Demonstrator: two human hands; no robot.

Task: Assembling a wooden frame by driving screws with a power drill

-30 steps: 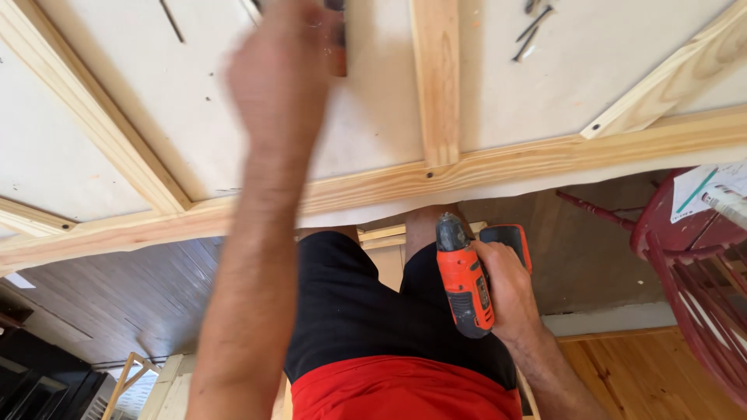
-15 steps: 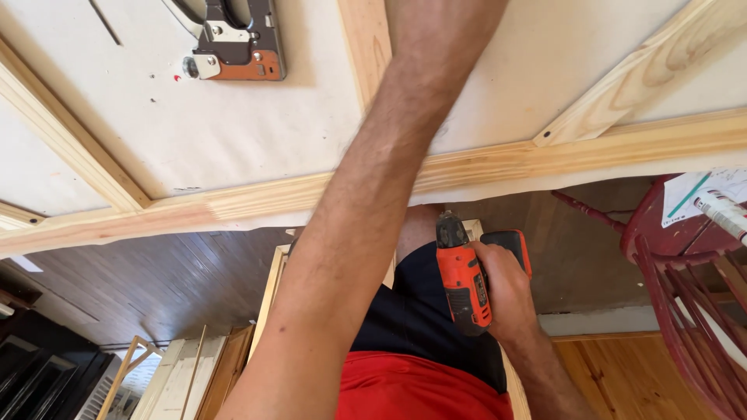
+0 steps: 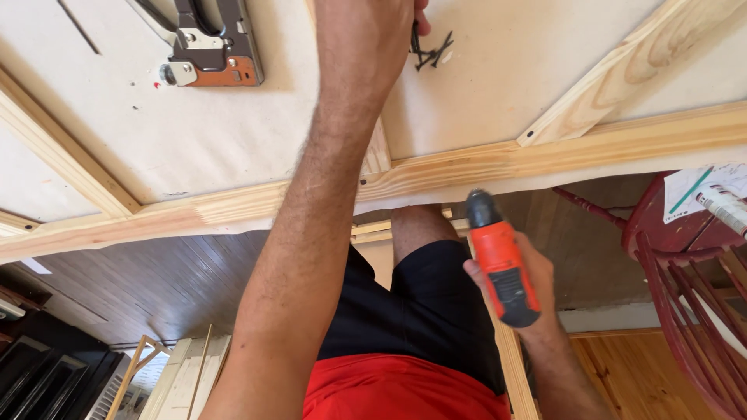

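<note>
While we lean over the wooden frame (image 3: 545, 159), our left hand (image 3: 366, 39) reaches across its near rail to the screws (image 3: 432, 50), a small dark pile on the pale sheet (image 3: 194, 148) inside the frame. Fingers pinch at the pile; we cannot tell whether one is gripped.

- Screws: beyond the near rail, just right of the frame's centre strut, touching the left fingertips. They lie crossed, with no single long axis.
- Right hand (image 3: 517, 276): on our side of the rail, below it, clenched around the orange drill (image 3: 498, 260), whose nose points up toward the rail. It is well apart from the screws, so the left hand is nearer.
- Staple gun (image 3: 206, 47): inside the frame, left of the strut.
- Red chair (image 3: 685, 264): outside the frame, to its right.
</note>
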